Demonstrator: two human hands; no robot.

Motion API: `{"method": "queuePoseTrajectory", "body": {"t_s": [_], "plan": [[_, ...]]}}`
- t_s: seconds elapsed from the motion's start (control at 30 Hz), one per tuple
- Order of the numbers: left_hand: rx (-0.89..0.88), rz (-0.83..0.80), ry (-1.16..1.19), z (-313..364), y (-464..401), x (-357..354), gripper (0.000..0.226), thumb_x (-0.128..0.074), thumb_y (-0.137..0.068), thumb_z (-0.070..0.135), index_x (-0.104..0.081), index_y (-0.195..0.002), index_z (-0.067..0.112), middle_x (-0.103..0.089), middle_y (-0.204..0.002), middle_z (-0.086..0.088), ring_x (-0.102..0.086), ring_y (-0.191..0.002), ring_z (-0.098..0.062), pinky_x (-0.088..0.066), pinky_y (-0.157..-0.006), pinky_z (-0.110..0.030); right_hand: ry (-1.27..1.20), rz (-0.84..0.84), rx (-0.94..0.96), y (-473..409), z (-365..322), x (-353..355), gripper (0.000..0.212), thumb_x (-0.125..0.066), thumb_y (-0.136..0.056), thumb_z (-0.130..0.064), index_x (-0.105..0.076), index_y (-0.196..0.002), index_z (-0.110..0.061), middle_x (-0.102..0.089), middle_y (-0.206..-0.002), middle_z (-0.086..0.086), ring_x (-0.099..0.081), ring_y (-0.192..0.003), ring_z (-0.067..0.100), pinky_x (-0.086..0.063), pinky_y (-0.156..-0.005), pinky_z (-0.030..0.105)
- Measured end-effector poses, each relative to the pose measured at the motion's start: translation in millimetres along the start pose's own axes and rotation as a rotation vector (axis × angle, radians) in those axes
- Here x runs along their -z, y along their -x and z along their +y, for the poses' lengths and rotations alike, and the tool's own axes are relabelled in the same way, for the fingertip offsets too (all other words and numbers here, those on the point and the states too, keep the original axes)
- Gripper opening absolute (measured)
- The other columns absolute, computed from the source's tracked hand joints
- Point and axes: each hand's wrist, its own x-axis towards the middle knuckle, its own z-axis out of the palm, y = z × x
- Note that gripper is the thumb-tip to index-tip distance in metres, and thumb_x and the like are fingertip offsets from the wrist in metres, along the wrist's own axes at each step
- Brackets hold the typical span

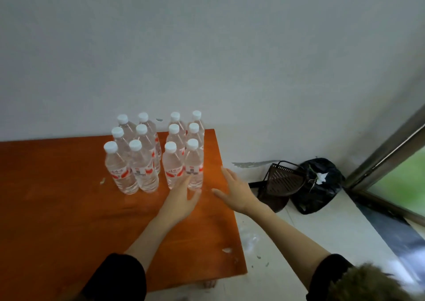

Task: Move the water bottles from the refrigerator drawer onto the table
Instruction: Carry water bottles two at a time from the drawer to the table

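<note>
1. Water bottles [156,153], twelve with white caps, stand upright on the orange table [57,197], in two blocks of six with a narrow lane between them; the blocks sit toward the table's far right corner, near the wall [207,47]
2. Every bottle's long axis runs straight up, caps on top, red-and-white labels around the middle
3. Left hand [181,197] reaches forward with fingers straight, its fingertips at the foot of the nearest bottles of the right block; whether they touch the plastic I cannot tell
4. Right hand [234,192] is spread flat and relaxed just right of that block, apart from it, above the table's right edge
5. Neither grip holds anything: both are released, palms turned inward on either side of the front right bottle [193,162]
6. That bottle lies just ahead of and between the two hands, so the left is the nearer one; the right is a short way off to the side
7. My judgement: the refrigerator drawer is out of view, so any next bottle lies away from here, and both hands would have to leave the table free to fetch it
8. A dark basket [282,181] and a black bag [319,185] sit on the floor to the right, well apart from the bottles
</note>
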Motion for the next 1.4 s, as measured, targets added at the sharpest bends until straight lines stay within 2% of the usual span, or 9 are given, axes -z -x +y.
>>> {"method": "queuePoseTrajectory", "body": {"t_s": [0.13, 0.37, 0.47, 0.57, 0.7, 0.9, 1.1, 1.3, 1.4], "plan": [[-0.154, -0.033, -0.279, 46.5, 9.1, 1.1, 0.064, -0.042, -0.092, 0.049, -0.017, -0.147, 0.028, -0.011, -0.157, 0.003, -0.010, -0.144, -0.015, -0.018, -0.117, -0.041, 0.215, 0.108, 0.000, 43.9, 30.8, 40.0, 0.075, -0.036, -0.092, -0.057, 0.000, -0.150, -0.025, -0.001, -0.159, -0.001, 0.003, -0.146, 0.022, -0.002, -0.114, 0.057], [-0.523, -0.076, -0.600, 153.0, 21.3, -9.6, 0.071, -0.033, -0.091, 0.056, 0.003, -0.147, 0.031, 0.013, -0.157, 0.002, 0.013, -0.144, -0.020, 0.003, -0.115, -0.043, 0.444, 0.394, -0.111, 152.4, 59.4, 117.3, 0.076, -0.032, -0.090, -0.062, 0.005, -0.148, -0.031, 0.009, -0.158, -0.002, 0.010, -0.146, 0.023, 0.004, -0.113, 0.058], [-0.696, -0.056, -0.588, 195.6, 36.0, -25.7, 0.075, -0.017, -0.083, 0.066, 0.001, -0.147, 0.031, 0.011, -0.157, 0.003, 0.013, -0.144, -0.019, 0.003, -0.116, -0.045, 0.500, 0.500, -0.240, 209.6, 68.8, 135.6, 0.076, -0.031, -0.089, -0.063, 0.006, -0.148, -0.032, 0.010, -0.158, -0.002, 0.011, -0.145, 0.022, 0.005, -0.113, 0.058], [-0.878, -0.058, -0.565, 231.9, 64.6, -40.9, 0.083, -0.001, -0.072, 0.066, 0.002, -0.147, 0.031, 0.008, -0.157, 0.003, 0.011, -0.144, -0.019, 0.003, -0.116, -0.045, 0.509, 0.590, -0.385, 273.7, 76.1, 137.6, 0.077, -0.026, -0.087, -0.068, 0.006, -0.148, -0.034, 0.012, -0.158, -0.003, 0.012, -0.145, 0.022, 0.004, -0.115, 0.057], [-1.053, -0.128, -0.465, 258.2, 118.6, -65.8, 0.077, -0.004, -0.077, 0.062, -0.004, -0.148, 0.030, 0.000, -0.158, 0.003, 0.005, -0.145, -0.020, 0.000, -0.116, -0.046, 0.484, 0.696, -0.576, 361.3, 79.8, 118.3, 0.087, -0.002, -0.070, -0.076, 0.008, -0.147, -0.037, 0.011, -0.158, -0.004, 0.011, -0.146, 0.021, 0.002, -0.114, 0.056], [-1.252, -0.266, -0.355, 282.0, 212.1, -113.4, 0.071, -0.016, -0.082, 0.056, -0.019, -0.147, 0.026, -0.015, -0.156, -0.002, -0.010, -0.144, -0.026, -0.012, -0.115, -0.051, 0.476, 0.769, -0.805, 485.8, 77.8, 80.6, 0.086, -0.006, -0.073, -0.078, 0.005, -0.147, -0.037, 0.008, -0.158, -0.004, 0.007, -0.146, 0.021, -0.001, -0.114, 0.057], [-1.432, -0.408, -0.272, 328.9, 316.0, -165.6, 0.073, -0.007, -0.079, 0.059, -0.008, -0.147, 0.031, -0.005, -0.157, 0.005, -0.001, -0.145, -0.020, -0.002, -0.116, -0.044, 0.431, 0.813, -1.041, 615.3, 88.4, 46.9, 0.080, -0.021, -0.081, -0.075, 0.007, -0.147, -0.038, 0.009, -0.158, -0.003, 0.009, -0.146, 0.021, 0.007, -0.113, 0.057], [-1.610, -0.523, -0.234, 382.1, 432.5, -239.4, 0.073, -0.008, -0.079, 0.059, -0.010, -0.147, 0.031, -0.009, -0.157, 0.001, -0.003, -0.145, -0.023, -0.006, -0.117, -0.047, 0.396, 0.857, -1.240, 752.8, 105.9, 23.6, 0.089, -0.001, -0.067, -0.078, 0.012, -0.145, -0.038, 0.016, -0.157, -0.004, 0.016, -0.144, 0.018, 0.010, -0.113, 0.055], [-1.636, -0.577, -0.211, 406.9, 499.3, -282.9, 0.071, -0.002, -0.078, 0.062, 0.001, -0.144, 0.036, 0.000, -0.157, 0.004, 0.009, -0.143, -0.018, 0.004, -0.117, -0.045, 0.385, 0.856, -1.336, 825.9, 124.7, 10.8, 0.087, 0.001, -0.067, -0.078, 0.015, -0.144, -0.039, 0.018, -0.156, -0.006, 0.017, -0.144, 0.017, 0.009, -0.114, 0.056]]}}
